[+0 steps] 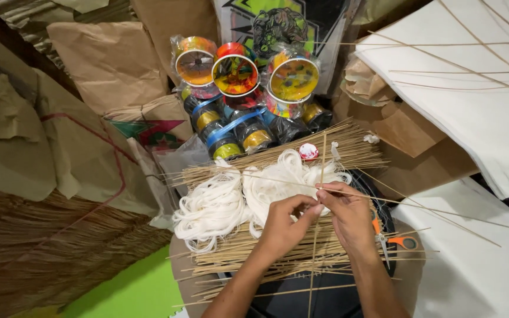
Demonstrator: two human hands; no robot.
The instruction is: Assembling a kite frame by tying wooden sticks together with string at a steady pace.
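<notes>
Fingers (312, 207) of the left hand (281, 227) and the right hand (349, 215) meet and pinch two thin crossed bamboo sticks (319, 176), near the middle of the scene. Below lie a pile of sticks (248, 253) and white string bundles (213, 206); orange scissors (393, 240) are right, colourful spools (235, 75) far.

Both forearms come up from 6 o'clock, bare. Left hand (283, 227) & right hand (349, 215) meet at centre, fingertips pinched tog. at approx 12 o'clock of the knuckles, backs facing up.
</notes>
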